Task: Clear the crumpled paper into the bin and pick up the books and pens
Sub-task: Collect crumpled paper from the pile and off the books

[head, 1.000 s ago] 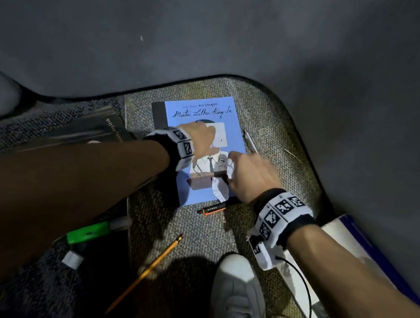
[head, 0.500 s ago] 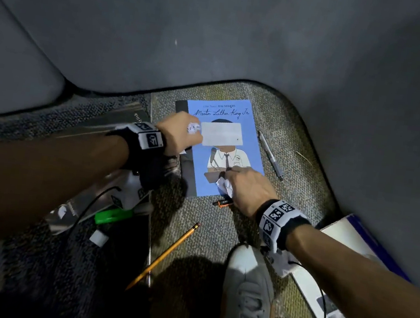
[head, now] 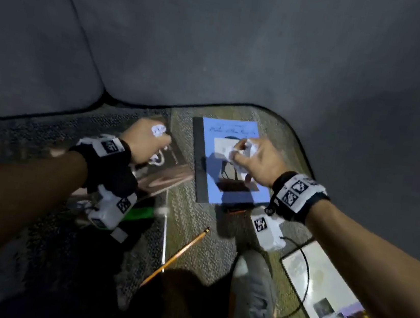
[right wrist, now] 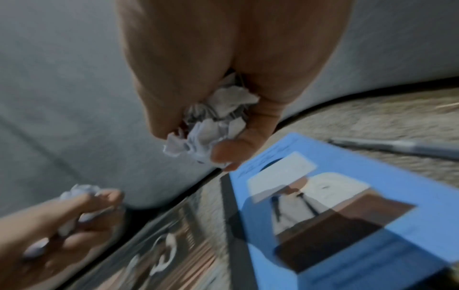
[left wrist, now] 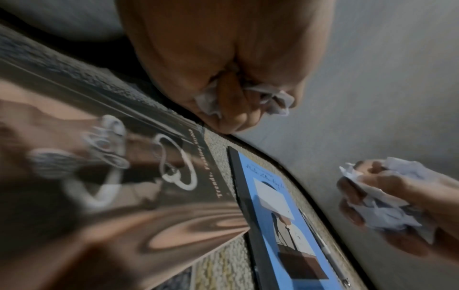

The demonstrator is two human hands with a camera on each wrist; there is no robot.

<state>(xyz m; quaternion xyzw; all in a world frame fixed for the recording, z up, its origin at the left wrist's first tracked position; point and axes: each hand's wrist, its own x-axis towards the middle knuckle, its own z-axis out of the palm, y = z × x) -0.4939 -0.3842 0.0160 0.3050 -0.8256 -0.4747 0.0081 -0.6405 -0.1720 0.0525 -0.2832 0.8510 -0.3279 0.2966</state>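
Curling tightly, the fingers (right wrist: 224, 155) of the right hand (head: 257, 162) grip a wad of crumpled paper (head: 242, 151), white folds bulging out between thumb and knuckles in the right wrist view. The left hand (head: 144, 142) is likewise closed round a smaller ball of paper (head: 158, 130), a bit of which pokes out at the top of the fist. Both hands hang above the floor, apart from one another, the right over the blue book (head: 229, 185) and the left over the dark glossy book (head: 167, 177) that lies just beside it on the left. The blue book lies flat on the woven rug (head: 194, 226), its black spine toward the dark book. A grey pen (right wrist: 397, 147) lies on the rug along the blue book's right edge, seen only in the wrist views. At the book's near edge a small black and orange item (head: 234, 210) pokes out, too blurred to name. Nearer the person a yellow pencil (head: 176, 255) lies slantwise on the rug, with a green marker (head: 143, 214) partly behind the left wrist. A grey shoe (head: 252, 292) stands by the pencil, and a white picture book (head: 338, 309) lies to the right under the right forearm. Grey upholstery (head: 219, 40) rises behind everything.
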